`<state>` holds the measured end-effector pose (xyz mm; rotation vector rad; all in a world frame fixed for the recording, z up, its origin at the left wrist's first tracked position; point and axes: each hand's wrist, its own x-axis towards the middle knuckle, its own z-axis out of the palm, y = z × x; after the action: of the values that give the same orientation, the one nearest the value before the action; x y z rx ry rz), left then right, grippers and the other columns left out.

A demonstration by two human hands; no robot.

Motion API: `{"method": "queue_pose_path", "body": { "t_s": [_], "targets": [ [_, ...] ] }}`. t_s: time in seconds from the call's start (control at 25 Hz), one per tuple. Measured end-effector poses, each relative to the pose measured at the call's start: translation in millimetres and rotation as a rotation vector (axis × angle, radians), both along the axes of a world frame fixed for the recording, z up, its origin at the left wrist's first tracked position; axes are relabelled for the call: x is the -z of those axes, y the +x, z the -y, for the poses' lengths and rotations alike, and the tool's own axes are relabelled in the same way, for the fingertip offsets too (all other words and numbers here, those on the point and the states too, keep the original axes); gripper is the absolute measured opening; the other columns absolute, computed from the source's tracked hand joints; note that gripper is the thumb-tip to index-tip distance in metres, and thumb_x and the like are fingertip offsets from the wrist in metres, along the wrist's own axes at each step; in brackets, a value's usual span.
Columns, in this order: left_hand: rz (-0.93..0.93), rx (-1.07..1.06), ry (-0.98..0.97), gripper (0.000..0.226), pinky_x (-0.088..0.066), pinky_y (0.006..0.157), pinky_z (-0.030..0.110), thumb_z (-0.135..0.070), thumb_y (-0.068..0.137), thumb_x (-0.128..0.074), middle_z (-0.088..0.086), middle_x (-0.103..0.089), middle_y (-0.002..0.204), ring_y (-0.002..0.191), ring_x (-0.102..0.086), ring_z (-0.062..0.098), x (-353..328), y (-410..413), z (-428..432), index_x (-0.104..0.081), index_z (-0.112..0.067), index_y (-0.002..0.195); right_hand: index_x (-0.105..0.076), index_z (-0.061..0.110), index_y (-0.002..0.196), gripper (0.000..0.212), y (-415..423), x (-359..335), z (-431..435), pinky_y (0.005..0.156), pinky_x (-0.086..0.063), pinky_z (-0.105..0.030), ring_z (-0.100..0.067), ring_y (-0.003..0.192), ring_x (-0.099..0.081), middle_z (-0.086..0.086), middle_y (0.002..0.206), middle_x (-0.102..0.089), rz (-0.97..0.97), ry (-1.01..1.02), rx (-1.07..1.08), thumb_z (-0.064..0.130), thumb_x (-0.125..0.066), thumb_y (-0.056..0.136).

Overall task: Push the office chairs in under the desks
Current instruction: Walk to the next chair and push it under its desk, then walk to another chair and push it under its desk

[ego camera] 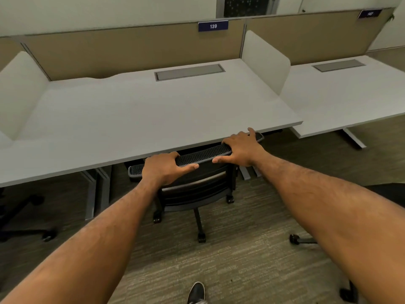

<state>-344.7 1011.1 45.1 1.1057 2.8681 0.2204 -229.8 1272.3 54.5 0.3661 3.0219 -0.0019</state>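
A black mesh-backed office chair stands at the front edge of the white desk labelled 139. Its seat is under the desktop and the top of its backrest almost touches the desk edge. My left hand grips the left part of the backrest's top rail, thumb on the near side. My right hand grips the right part of the same rail. The chair's base and castors show on the carpet below.
A second white desk stands to the right behind a white divider. Parts of other chair bases lie on the carpet at the left and the right. My shoe shows at the bottom.
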Motion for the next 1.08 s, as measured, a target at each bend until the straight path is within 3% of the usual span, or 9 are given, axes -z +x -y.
{"method": "queue_pose_path", "body": {
  "t_s": [0.2,0.36,0.52,0.6,0.68,0.72,0.84,0.96,1.08],
  "targets": [
    [-0.115,0.018,0.074,0.099,-0.044,0.054,0.031,-0.108,0.060,-0.019,-0.008,-0.060,0.065,0.062,-0.056,0.015,1.5,-11.9,-5.0,-0.067,-0.027,0.088,-0.035,0.044,0.149,0.111,-3.6,9.7,2.4,0.114,0.006,-0.072,-0.029,0.148,-0.025,-0.006,0.154,-0.040,-0.088,-0.012,0.086,0.106,-0.010,0.061],
    [-0.043,0.027,0.032,0.097,-0.051,0.061,0.033,-0.108,0.060,-0.016,-0.006,-0.063,0.070,0.066,-0.059,0.018,-1.4,-27.4,-5.6,-0.063,-0.028,0.089,-0.035,0.041,0.150,0.114,-4.3,17.5,15.4,0.118,0.006,-0.069,-0.028,0.153,-0.014,-0.006,0.160,-0.031,-0.128,-0.126,0.197,0.104,-0.005,0.060],
    [-0.202,0.032,0.159,0.085,-0.045,0.056,0.032,-0.098,0.078,-0.021,-0.008,-0.061,0.066,0.060,-0.057,0.016,10.8,-14.4,-2.3,-0.063,-0.024,0.080,-0.019,0.033,0.158,0.097,9.5,28.3,26.6,0.120,0.013,-0.061,-0.029,0.156,0.008,-0.006,0.168,-0.009,-0.148,-0.149,0.232,0.091,-0.024,0.081],
    [-0.318,0.075,0.239,0.075,-0.050,0.080,0.041,-0.081,0.092,-0.029,0.002,-0.072,0.104,0.094,-0.066,0.023,32.2,3.1,2.1,-0.066,-0.019,0.113,-0.004,0.028,0.160,0.100,21.3,32.6,30.1,0.120,0.013,-0.061,-0.029,0.153,0.021,-0.006,0.169,0.010,-0.121,-0.124,0.229,0.085,-0.036,0.084],
    [-0.379,0.117,0.245,0.078,-0.027,0.117,0.051,-0.066,0.095,-0.034,0.013,-0.043,0.155,0.144,-0.039,0.030,51.2,25.1,2.9,-0.041,-0.013,0.151,0.014,0.027,0.159,0.112,38.1,37.9,37.0,0.120,0.014,-0.060,-0.029,0.148,0.034,-0.006,0.165,0.030,-0.125,-0.099,0.212,0.083,-0.046,0.082],
    [-0.374,0.160,0.226,0.083,-0.011,0.123,0.054,-0.063,0.094,-0.033,0.015,-0.023,0.165,0.153,-0.019,0.031,60.0,37.5,1.5,-0.027,-0.012,0.158,0.020,0.027,0.158,0.117,49.1,41.5,42.0,0.120,0.015,-0.059,-0.029,0.147,0.036,-0.006,0.162,0.036,-0.142,-0.092,0.202,0.083,-0.048,0.082],
    [-0.302,0.385,0.079,0.087,0.006,0.123,0.058,-0.063,0.094,-0.038,0.014,0.006,0.169,0.155,0.006,0.033,90.7,71.1,-3.8,-0.013,-0.014,0.161,0.013,0.027,0.160,0.111,93.8,64.7,61.0,0.121,0.015,-0.056,-0.027,0.154,0.021,-0.008,0.167,0.022,-0.078,-0.166,0.215,0.081,-0.047,0.084],
    [-0.182,0.517,-0.084,0.093,0.004,0.122,0.059,-0.070,0.090,-0.047,0.011,0.005,0.167,0.153,0.006,0.034,120.1,87.3,-8.8,-0.018,-0.017,0.161,0.006,0.028,0.161,0.110,163.4,104.1,81.0,0.122,0.012,-0.056,-0.024,0.156,0.013,-0.005,0.169,0.013,0.088,-0.228,0.373,0.081,-0.049,0.082],
    [-0.105,0.619,-0.254,0.098,0.013,0.121,0.059,-0.080,0.090,-0.031,0.009,0.019,0.165,0.151,0.021,0.031,143.4,97.7,-26.1,0.007,-0.022,0.160,0.007,0.027,0.161,0.110,239.7,127.1,90.4,0.122,0.010,-0.058,-0.023,0.156,0.012,-0.003,0.170,0.011,0.161,-0.270,0.591,0.082,-0.047,0.083]
  ]
}}
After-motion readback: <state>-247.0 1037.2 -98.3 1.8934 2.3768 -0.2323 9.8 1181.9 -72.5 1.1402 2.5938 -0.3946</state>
